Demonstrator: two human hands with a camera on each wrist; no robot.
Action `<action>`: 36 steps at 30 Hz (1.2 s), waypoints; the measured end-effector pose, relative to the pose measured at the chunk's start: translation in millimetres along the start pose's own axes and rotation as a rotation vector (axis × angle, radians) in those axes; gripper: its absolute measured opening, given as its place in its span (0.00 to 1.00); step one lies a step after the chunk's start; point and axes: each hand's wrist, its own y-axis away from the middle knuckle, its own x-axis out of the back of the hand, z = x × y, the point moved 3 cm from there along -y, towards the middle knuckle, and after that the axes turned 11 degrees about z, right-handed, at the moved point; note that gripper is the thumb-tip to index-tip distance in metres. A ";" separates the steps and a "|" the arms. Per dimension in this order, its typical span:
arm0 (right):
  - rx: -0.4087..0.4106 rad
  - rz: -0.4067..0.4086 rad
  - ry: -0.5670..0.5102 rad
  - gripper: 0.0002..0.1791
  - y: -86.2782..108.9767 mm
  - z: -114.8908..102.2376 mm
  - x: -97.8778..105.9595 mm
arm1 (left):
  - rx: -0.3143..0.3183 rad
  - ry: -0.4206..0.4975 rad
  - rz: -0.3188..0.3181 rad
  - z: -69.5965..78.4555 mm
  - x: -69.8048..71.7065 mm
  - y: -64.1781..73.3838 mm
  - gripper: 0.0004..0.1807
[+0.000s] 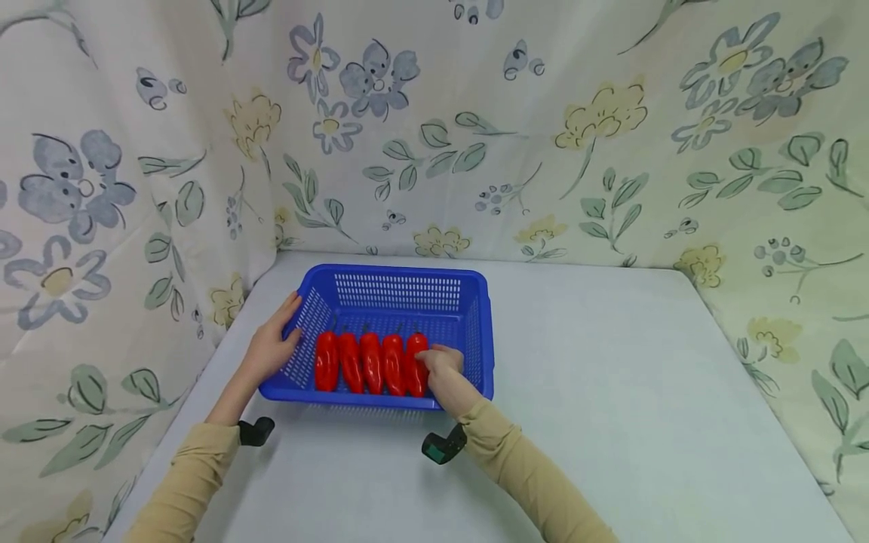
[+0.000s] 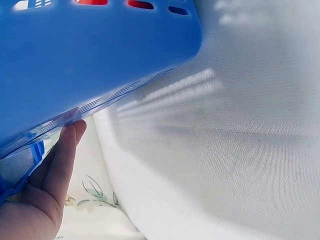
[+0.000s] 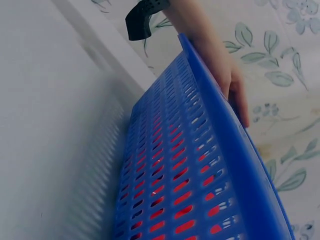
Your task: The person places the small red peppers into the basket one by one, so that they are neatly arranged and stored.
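Observation:
Several red peppers (image 1: 371, 364) lie side by side in a row inside a blue plastic basket (image 1: 397, 271), their stems toward its far side. My left hand (image 1: 269, 351) holds the basket's left rim, thumb and fingers spread along it. In the left wrist view, fingers (image 2: 62, 160) of that hand reach up to the basket's edge. Over the near rim reaches my right hand (image 1: 444, 373), its fingers bent at the rightmost red pepper (image 1: 416, 369); the grip is partly hidden by the hand itself. The right wrist view shows peppers through the slotted wall (image 3: 170, 165).
The basket stands on a white table (image 1: 611, 392), toward its far left part. Flowered cloth (image 1: 516, 136) hangs behind and at both sides of the table. A black wrist device (image 1: 256, 432) sits on the left wrist and another (image 1: 444, 445) on the right.

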 end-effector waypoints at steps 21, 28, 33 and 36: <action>0.040 -0.071 -0.113 0.28 16.7 -14.9 15.4 | 0.020 0.003 -0.002 -2.8 -2.5 0.3 0.34; 0.061 -0.224 -0.121 0.27 40.7 -33.6 44.3 | 0.014 0.002 0.005 -1.8 -3.1 1.3 0.34; 0.143 -0.298 -0.117 0.27 50.5 -46.2 74.5 | 0.003 0.014 0.014 -1.5 -2.0 1.7 0.34; 0.181 -0.308 -0.109 0.27 50.6 -51.3 93.7 | -0.001 0.019 0.018 -2.1 -0.8 1.5 0.34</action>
